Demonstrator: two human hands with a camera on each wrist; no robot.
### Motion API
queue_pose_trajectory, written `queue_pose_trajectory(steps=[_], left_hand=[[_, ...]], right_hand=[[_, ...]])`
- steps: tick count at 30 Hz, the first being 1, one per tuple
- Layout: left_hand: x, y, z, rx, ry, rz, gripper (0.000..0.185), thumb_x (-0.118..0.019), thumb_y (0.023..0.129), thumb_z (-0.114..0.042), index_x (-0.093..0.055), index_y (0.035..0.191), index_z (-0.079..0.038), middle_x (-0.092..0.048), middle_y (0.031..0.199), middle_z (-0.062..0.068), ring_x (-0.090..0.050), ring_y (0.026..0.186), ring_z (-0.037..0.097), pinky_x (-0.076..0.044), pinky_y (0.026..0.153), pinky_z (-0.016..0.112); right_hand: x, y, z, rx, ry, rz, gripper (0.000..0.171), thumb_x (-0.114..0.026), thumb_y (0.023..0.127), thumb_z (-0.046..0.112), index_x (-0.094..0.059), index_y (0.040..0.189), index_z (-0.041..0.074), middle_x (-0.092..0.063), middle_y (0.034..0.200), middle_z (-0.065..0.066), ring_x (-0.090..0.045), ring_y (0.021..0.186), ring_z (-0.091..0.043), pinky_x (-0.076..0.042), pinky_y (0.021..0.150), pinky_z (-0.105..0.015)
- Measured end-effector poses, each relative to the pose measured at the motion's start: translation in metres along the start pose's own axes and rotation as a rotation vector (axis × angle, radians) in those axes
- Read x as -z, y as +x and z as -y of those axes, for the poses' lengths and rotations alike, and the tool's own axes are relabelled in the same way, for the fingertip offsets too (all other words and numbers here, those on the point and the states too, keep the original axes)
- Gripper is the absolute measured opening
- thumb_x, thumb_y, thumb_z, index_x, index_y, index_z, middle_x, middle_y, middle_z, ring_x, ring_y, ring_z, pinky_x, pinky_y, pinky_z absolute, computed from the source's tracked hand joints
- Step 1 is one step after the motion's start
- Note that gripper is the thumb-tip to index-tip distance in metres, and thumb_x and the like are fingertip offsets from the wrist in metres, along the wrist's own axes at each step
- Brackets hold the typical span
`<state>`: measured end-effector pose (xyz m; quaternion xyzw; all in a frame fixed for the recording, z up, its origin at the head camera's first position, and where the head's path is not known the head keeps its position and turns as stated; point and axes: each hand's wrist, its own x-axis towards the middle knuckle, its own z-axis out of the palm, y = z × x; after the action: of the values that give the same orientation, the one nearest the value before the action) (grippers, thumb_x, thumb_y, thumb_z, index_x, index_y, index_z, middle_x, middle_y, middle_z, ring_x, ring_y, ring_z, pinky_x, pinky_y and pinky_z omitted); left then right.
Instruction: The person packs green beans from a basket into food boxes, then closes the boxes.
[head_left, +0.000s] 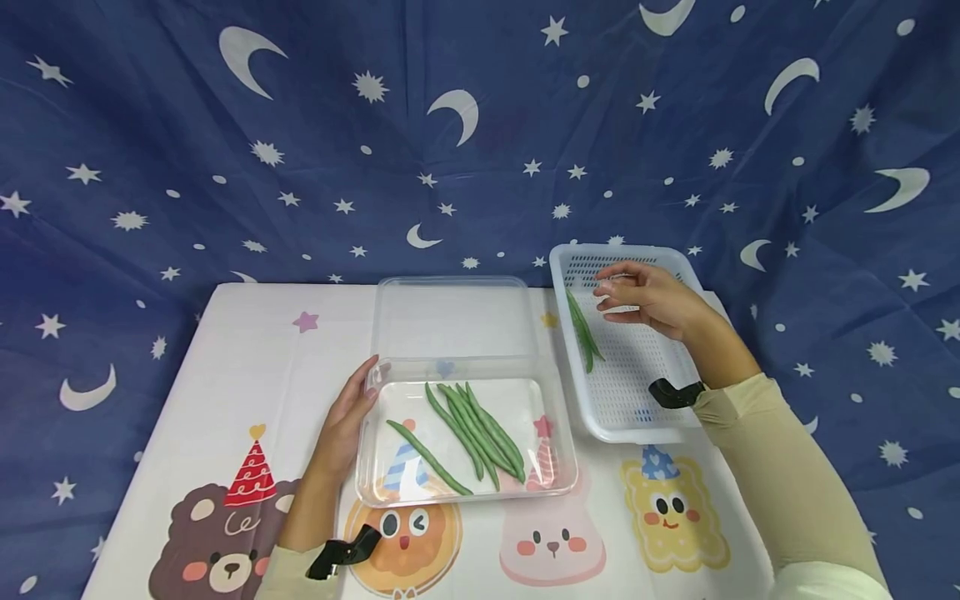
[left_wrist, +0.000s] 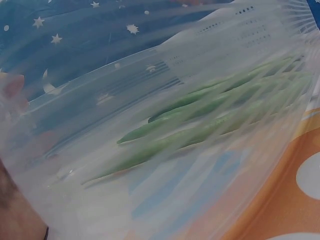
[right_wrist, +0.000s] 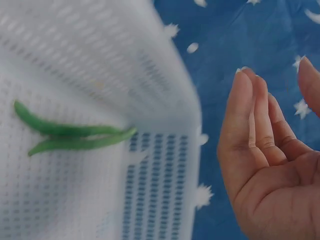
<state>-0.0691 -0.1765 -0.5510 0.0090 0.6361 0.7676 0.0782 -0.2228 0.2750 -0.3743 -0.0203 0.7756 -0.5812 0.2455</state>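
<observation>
Nearest us, our beige right sleeve (head_left: 787, 479) fills the lower right of the head frame. Our right hand (head_left: 651, 300), fingers loosely spread and holding nothing, hovers over the pale basket (head_left: 626, 387) right of centre, where two green beans (head_left: 583, 329) lie along the left side. Our left hand (head_left: 347, 421) grips the left edge of a clear container (head_left: 525, 493) at centre, with several more beans (head_left: 491, 435) inside.
</observation>
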Motion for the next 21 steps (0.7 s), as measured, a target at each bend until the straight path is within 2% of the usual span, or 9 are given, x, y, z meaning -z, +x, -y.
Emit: queue_pose_trajectory(steps=[3, 6, 11, 17, 21], left_hand=[[0.0, 0.0, 0.0, -0.003, 0.005, -0.012, 0.054, -0.042, 0.11, -0.029, -0.027, 0.162, -0.027, -0.022, 0.171, 0.0, -0.018, 0.157, 0.024, -0.027, 0.123, 0.047], [0.0, 0.001, 0.0, 0.004, 0.007, -0.009, 0.056, -0.042, 0.11, -0.03, -0.025, 0.163, -0.024, -0.022, 0.17, 0.0, -0.018, 0.157, 0.026, -0.025, 0.123, 0.053], [0.0, 0.001, -0.001, 0.031, 0.009, -0.001, 0.057, -0.042, 0.11, -0.033, -0.023, 0.163, -0.028, -0.025, 0.169, 0.001, -0.025, 0.156, 0.03, -0.035, 0.118, 0.047], [0.0, 0.001, -0.003, 0.018, 0.021, -0.008, 0.054, -0.042, 0.11, -0.032, -0.027, 0.162, -0.031, -0.023, 0.17, -0.002, -0.022, 0.156, 0.024, -0.035, 0.118, 0.04], [0.0, 0.001, -0.004, 0.025, -0.013, -0.007, 0.054, -0.043, 0.11, -0.031, -0.027, 0.162, -0.029, -0.027, 0.168, 0.003, -0.036, 0.149, 0.025, -0.048, 0.107, 0.029]], right_hand=[[0.007, 0.01, -0.006, -0.038, 0.004, -0.004, 0.05, -0.069, 0.099, 0.018, -0.046, 0.142, 0.004, -0.068, 0.119, -0.001, -0.069, 0.107, -0.023, -0.059, 0.094, -0.038], [0.012, 0.02, -0.014, -0.084, 0.023, -0.009, 0.05, -0.072, 0.097, 0.015, -0.048, 0.14, 0.006, -0.07, 0.116, 0.0, -0.07, 0.104, -0.02, -0.058, 0.096, -0.04], [0.02, 0.04, -0.034, -0.161, 0.042, -0.006, 0.052, -0.074, 0.095, 0.016, -0.05, 0.14, 0.008, -0.072, 0.107, 0.004, -0.072, 0.101, -0.018, -0.059, 0.094, -0.038], [0.023, 0.058, -0.057, -0.214, -0.002, -0.034, 0.066, -0.076, 0.093, 0.017, -0.043, 0.148, 0.003, -0.073, 0.106, 0.007, -0.071, 0.101, -0.015, -0.059, 0.094, -0.035], [0.019, 0.068, -0.069, -0.252, -0.039, -0.05, 0.067, -0.077, 0.093, 0.018, -0.043, 0.149, 0.002, -0.073, 0.102, 0.008, -0.07, 0.098, -0.013, -0.059, 0.091, -0.035]])
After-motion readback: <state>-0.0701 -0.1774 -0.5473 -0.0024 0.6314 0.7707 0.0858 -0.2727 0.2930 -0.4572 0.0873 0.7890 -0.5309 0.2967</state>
